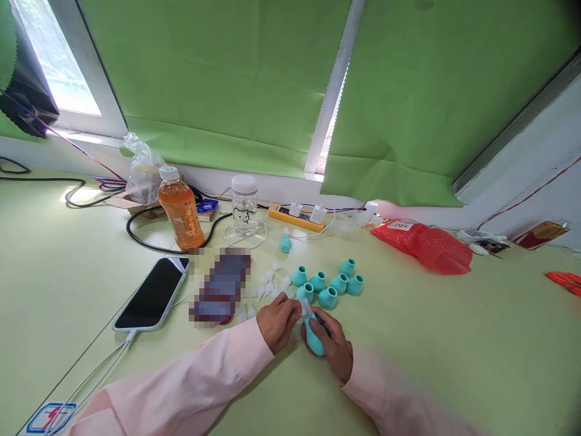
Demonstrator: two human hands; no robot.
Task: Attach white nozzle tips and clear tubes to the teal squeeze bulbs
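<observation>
My right hand (336, 346) is closed round a teal rubber bulb (315, 340), its neck pointing up and away from me. At that neck, the fingers of my left hand (278, 321) pinch a translucent nozzle (305, 307); how far it sits in the bulb is hidden. Just beyond my hands stand several teal bulbs (327, 298) with open necks. Loose translucent nozzles (267, 289) lie scattered beyond my left hand. Farther back, one teal bulb with a nozzle (285, 243) stands upright by itself.
To the left are a phone (152, 297) on a charging cable, a pixelated flat object (222, 287) and an orange drink bottle (180, 209). A clear jar (244, 209) and yellow power strip (295, 218) stand at the back. A red plastic bag (426, 245) lies back right.
</observation>
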